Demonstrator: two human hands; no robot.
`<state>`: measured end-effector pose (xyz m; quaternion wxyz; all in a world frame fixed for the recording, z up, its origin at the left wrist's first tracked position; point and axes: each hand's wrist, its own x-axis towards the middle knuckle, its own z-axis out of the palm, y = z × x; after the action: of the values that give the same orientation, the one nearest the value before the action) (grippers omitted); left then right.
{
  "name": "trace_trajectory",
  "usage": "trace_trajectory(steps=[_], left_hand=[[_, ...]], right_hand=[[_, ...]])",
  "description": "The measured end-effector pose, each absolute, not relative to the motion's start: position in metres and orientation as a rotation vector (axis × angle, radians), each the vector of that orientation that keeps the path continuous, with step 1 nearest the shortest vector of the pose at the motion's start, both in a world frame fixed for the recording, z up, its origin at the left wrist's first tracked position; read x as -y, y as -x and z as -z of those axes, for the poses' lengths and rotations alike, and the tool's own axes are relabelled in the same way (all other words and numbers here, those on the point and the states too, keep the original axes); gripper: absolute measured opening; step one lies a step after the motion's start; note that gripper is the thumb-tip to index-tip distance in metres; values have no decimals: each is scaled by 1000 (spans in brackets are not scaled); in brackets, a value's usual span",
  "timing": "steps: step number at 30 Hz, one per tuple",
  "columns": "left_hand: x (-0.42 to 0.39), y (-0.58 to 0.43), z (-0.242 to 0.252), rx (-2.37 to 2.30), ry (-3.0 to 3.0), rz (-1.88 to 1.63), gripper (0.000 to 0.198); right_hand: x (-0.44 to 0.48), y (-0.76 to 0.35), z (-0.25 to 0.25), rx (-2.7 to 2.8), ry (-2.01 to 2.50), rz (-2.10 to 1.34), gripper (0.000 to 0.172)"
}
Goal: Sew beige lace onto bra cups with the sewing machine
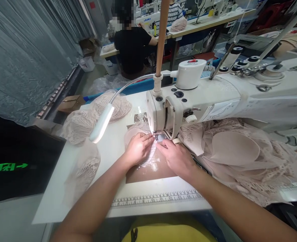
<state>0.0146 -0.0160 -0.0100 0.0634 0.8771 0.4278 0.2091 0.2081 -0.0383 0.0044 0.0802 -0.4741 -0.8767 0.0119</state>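
Observation:
A white sewing machine (pixel 209 94) stands over the table, its needle area lit. Just left of the needle, my left hand (pixel 138 148) lies on a pale pink lace piece (pixel 150 156), fingers pressed together on it near the presser foot. My right hand (pixel 177 156) rests right of the needle, fingertips bent down beside the foot; whether they pinch any fabric is too small to tell. Under both hands is a brown glossy sheet (pixel 148 173). A rounded pink cup piece (pixel 130 134) shows behind my left hand.
Lace pieces (pixel 80 126) are heaped at the left, beside a bendable lamp (pixel 102 123). More pink fabric (pixel 235 148) piles up on the right. A ruler strip (pixel 156 200) runs along the front edge. A person in black (pixel 132 50) sits beyond the machine.

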Motion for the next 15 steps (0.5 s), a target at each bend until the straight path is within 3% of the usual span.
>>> trace_trajectory(steps=[15], left_hand=[[34, -16, -3, -1729, -2596, -240, 48]], right_hand=[[38, -213, 17, 2524, 1299, 100, 44]])
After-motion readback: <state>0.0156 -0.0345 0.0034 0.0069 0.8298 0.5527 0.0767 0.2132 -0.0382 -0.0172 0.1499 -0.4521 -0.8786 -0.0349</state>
